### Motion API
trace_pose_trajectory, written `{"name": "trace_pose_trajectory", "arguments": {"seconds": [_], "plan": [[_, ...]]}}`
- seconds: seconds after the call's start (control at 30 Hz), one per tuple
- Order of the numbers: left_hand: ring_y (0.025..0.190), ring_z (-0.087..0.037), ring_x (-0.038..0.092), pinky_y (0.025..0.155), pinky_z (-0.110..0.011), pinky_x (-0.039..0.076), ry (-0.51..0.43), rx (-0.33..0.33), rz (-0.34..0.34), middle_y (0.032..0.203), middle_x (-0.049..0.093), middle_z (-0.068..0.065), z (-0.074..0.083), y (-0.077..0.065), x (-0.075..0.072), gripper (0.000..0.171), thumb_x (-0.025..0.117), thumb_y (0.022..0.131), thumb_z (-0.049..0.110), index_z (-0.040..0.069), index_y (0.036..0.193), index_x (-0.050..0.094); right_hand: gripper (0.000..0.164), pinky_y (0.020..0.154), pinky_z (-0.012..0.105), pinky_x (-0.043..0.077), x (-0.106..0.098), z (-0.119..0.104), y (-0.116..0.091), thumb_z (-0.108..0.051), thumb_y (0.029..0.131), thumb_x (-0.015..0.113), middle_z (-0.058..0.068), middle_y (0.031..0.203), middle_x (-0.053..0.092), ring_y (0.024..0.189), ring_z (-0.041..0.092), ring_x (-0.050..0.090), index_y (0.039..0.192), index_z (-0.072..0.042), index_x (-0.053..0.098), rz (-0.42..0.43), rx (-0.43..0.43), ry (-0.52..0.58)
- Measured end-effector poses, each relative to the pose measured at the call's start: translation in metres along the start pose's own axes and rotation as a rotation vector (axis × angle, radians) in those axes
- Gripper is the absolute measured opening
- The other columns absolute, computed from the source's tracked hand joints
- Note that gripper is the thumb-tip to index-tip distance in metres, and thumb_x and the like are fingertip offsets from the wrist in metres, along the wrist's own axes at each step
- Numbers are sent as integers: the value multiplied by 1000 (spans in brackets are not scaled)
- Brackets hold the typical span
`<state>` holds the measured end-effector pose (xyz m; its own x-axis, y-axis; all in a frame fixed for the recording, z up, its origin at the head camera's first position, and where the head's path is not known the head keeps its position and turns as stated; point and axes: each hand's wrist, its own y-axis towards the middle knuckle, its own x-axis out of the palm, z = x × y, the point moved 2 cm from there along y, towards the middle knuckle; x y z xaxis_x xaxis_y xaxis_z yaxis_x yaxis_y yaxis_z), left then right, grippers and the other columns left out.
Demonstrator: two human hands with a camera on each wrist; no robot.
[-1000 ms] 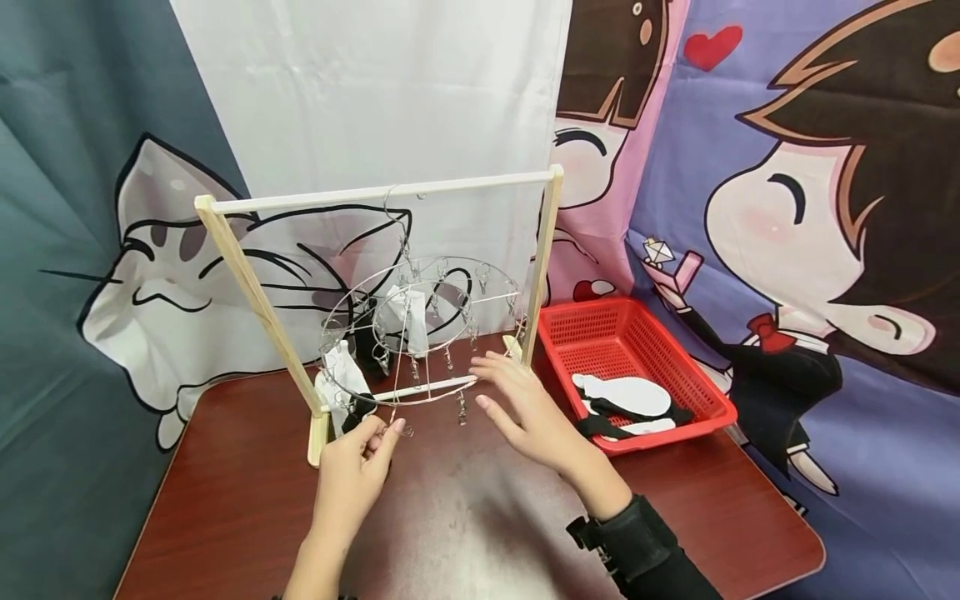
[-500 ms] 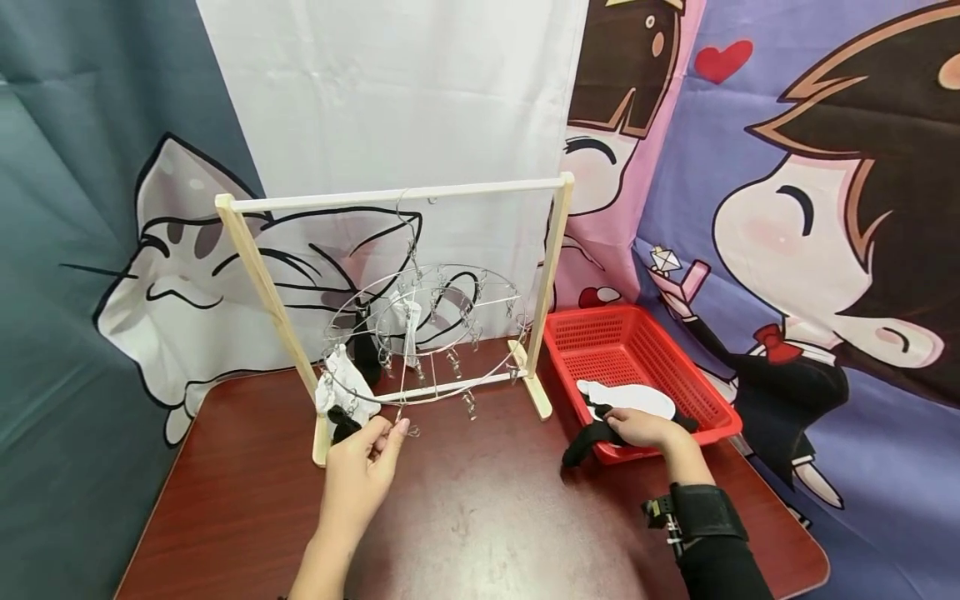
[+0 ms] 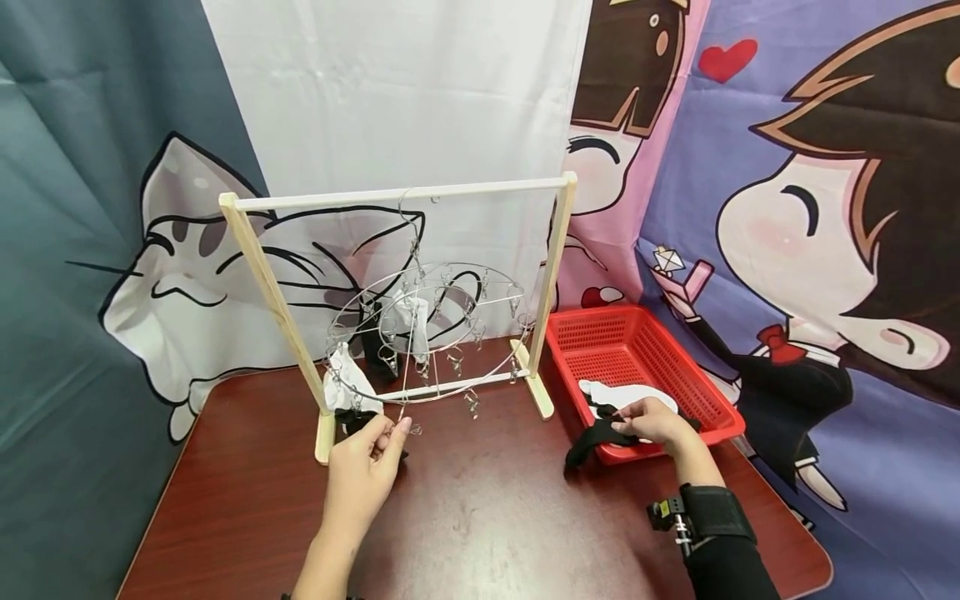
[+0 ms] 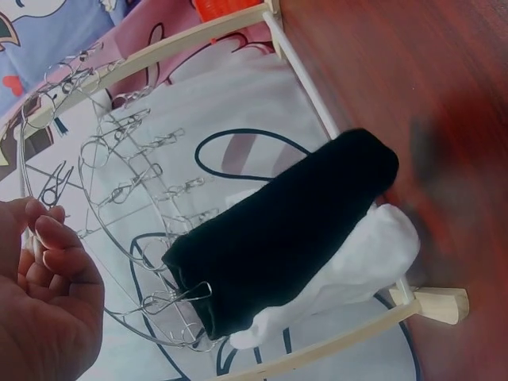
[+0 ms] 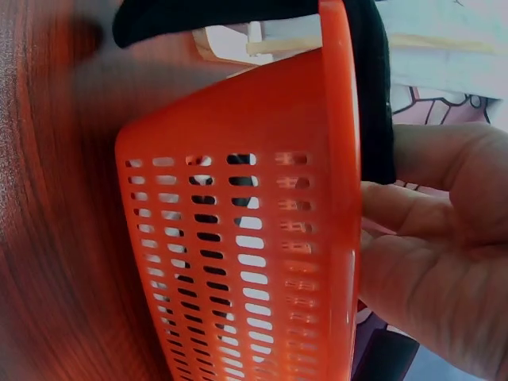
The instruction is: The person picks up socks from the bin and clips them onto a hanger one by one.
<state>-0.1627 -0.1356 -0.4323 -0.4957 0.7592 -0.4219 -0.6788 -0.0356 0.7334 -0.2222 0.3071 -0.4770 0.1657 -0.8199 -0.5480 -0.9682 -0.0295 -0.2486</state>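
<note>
A round wire clip hanger [image 3: 442, 398] hangs from the white bar. My left hand [image 3: 358, 471] pinches its near edge, close to a dangling clip. In the left wrist view, the curled fingers of the left hand [image 4: 55, 278] are at the hanger's wire. A black sock [image 4: 282, 230] and a white sock [image 4: 357, 262] hang beside them, the black one in a metal clip. At the right, my right hand [image 3: 656, 421] pinches a black sock [image 3: 596, 437] draped over the basket's near rim. The right wrist view has the right hand [image 5: 444, 230] just beyond that rim.
The red basket [image 3: 712, 396] also holds a white sock [image 3: 630, 395]. A wooden stand with a white crossbar [image 3: 330, 200] carries the hanger, its right foot [image 3: 536, 392] near the basket. Printed curtains surround the brown table [image 3: 465, 517].
My right hand has gone from beside the hanger to the basket on the right and taken hold of the black sock. The left hand stays at the hanger's near edge.
</note>
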Motion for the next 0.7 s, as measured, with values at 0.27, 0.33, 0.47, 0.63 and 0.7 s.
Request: {"name": "trace_pose_trajectory", "arguments": {"seconds": [0.27, 0.33, 0.47, 0.63, 0.7], "plan": [[52, 5, 32, 44, -11, 27, -5, 31, 80, 60, 41, 15, -4, -3, 1, 33, 81, 86, 8, 19, 68, 55, 26, 69, 30, 52, -9, -12, -8, -9, 103, 58, 6, 89, 60, 74, 12, 59, 116, 6, 42, 127, -91, 179], [52, 6, 32, 44, -11, 26, -6, 33, 90, 59, 41, 15, -4, -3, 0, 34, 81, 85, 8, 19, 67, 55, 33, 68, 24, 53, -8, -22, -9, -10, 102, 61, 1, 88, 64, 72, 8, 62, 123, 6, 41, 183, -147, 241], [51, 6, 32, 44, -12, 27, -12, 36, 89, 59, 41, 15, -2, -2, 0, 33, 80, 86, 9, 20, 67, 55, 28, 71, 18, 54, -1, -46, -17, -7, 96, 70, -8, 84, 70, 75, 3, 67, 118, 1, 53, 258, -325, 445], [50, 6, 30, 42, -14, 26, -18, 31, 63, 58, 38, 16, 4, 1, 1, 33, 78, 89, 13, 22, 67, 54, 21, 78, 21, 56, 34, -77, -34, 3, 97, 63, -5, 93, 72, 86, 7, 68, 107, -13, 70, 112, -609, 617], [49, 6, 30, 42, -14, 26, -32, 30, 48, 58, 37, 16, 5, 3, 1, 34, 77, 90, 14, 23, 67, 54, 25, 79, 24, 56, 58, -88, -40, 5, 99, 58, -3, 99, 70, 89, 10, 67, 110, -14, 69, 14, -689, 619]]}}
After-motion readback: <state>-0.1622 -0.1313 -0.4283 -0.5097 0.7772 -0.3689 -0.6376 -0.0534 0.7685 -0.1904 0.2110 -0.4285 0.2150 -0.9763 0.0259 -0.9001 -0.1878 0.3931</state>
